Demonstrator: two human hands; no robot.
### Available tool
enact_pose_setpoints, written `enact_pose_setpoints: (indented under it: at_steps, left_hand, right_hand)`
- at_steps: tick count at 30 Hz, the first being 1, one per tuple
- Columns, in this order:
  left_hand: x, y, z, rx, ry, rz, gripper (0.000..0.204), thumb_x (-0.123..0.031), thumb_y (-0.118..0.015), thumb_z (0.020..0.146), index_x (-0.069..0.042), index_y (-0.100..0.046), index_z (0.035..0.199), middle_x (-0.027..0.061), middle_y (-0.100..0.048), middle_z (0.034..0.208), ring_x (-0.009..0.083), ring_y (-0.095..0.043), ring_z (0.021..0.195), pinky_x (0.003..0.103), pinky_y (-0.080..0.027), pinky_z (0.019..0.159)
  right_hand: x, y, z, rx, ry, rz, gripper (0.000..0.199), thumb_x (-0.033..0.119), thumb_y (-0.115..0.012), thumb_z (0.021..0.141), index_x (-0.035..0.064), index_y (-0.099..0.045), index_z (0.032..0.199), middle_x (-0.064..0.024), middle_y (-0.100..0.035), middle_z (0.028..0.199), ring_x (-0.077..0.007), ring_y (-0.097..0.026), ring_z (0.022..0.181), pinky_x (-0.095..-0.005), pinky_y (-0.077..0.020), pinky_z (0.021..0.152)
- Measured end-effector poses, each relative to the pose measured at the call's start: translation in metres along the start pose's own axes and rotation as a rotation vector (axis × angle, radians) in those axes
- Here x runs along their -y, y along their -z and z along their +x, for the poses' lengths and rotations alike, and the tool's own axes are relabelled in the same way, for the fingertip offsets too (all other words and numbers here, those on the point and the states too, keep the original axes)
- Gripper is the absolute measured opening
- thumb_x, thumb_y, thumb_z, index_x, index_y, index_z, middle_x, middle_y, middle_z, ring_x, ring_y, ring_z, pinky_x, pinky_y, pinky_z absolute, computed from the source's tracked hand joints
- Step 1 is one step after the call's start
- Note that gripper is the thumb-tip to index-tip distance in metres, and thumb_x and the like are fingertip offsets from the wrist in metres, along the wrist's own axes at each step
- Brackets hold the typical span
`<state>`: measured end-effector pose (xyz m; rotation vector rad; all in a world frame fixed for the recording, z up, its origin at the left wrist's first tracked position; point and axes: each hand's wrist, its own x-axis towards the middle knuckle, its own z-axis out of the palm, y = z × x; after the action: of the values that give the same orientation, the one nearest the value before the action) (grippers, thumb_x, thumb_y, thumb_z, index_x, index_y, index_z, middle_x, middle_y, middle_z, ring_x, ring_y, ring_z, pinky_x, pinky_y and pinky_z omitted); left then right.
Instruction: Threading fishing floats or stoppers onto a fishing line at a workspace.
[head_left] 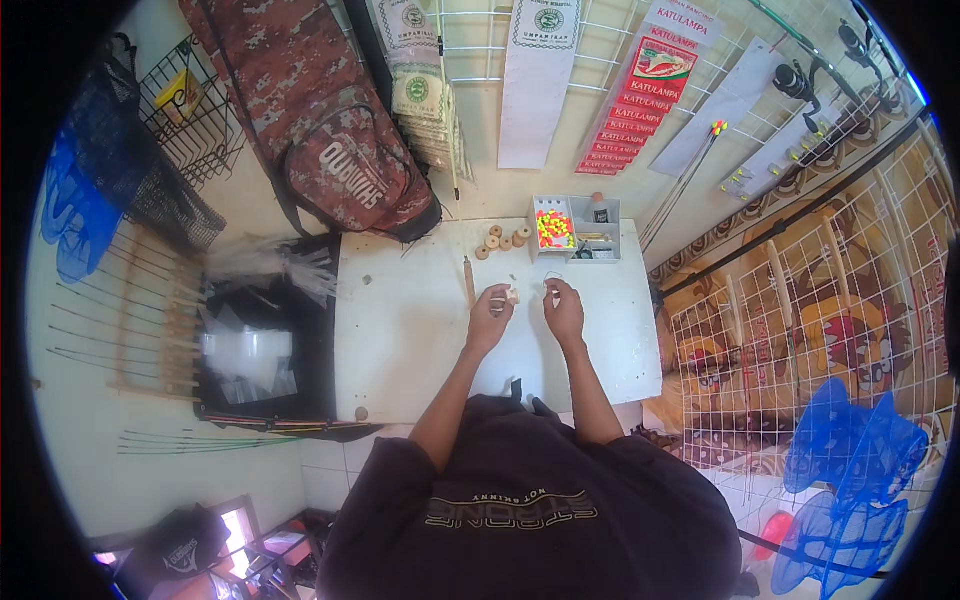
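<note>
Over the white table (400, 330), my left hand (490, 314) pinches a small pale wooden spool (513, 296) between thumb and fingers. To its right, my right hand (564, 312) has its fingertips pressed together; a thin dark thing seems to stick up from them, too fine to make out. A slim wooden stick (468, 280) with a pointed end lies just left of my left hand. Several similar wooden spools (494, 241) stand grouped beyond it. Behind my right hand is a white compartment box (603, 220) holding small red and yellow beads or floats (555, 229).
A camouflage bag (340, 150) leans at the back left. Black material with clear plastic bags (245, 355) lies left of the table. Red packets (640, 110) and fishing reels (795, 82) hang on the rear wire grid. Blue nets (850, 450) hang at the right.
</note>
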<state>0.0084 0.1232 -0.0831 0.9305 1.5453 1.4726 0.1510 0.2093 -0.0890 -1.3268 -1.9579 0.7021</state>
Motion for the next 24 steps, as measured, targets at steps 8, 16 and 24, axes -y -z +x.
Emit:
enact_pose_setpoints:
  at_steps: [8,16,24]
  left_hand:
    - [0.005,0.004,-0.001,0.010,0.035,-0.068,0.033,-0.011,-0.063,0.086,-0.004,-0.054,0.117,0.0100,-0.062,0.106,0.0159,-0.063,0.087,0.026,-0.053,0.071]
    - [0.000,0.004,-0.002,0.024,0.057,-0.107,0.034,-0.011,-0.063,0.087,-0.002,-0.054,0.118,0.0114,-0.060,0.110,0.0173,-0.062,0.093,0.028,-0.055,0.074]
    - [-0.004,0.008,-0.003,0.050,0.053,-0.087,0.033,-0.009,-0.068,0.083,-0.001,-0.056,0.113,0.0096,-0.063,0.104,0.0157,-0.063,0.089,0.027,-0.053,0.075]
  right_hand:
    - [-0.004,-0.003,-0.007,0.093,0.027,0.057,0.032,0.009,-0.056,0.084,0.0066,-0.060,0.116,-0.0134,-0.064,0.107,-0.0260,-0.062,0.082,-0.0354,-0.0493,0.076]
    - [0.012,0.008,-0.001,0.074,-0.014,0.145,0.030,0.013,-0.057,0.086,0.0064,-0.059,0.116,-0.0130,-0.064,0.104,-0.0232,-0.062,0.085,-0.0344,-0.0481,0.079]
    - [0.038,0.018,0.002,0.396,-0.046,0.431,0.027,0.017,-0.064,0.086,0.0062,-0.064,0.110,-0.0066,-0.069,0.094,-0.0129,-0.064,0.086,-0.0264,-0.0474,0.072]
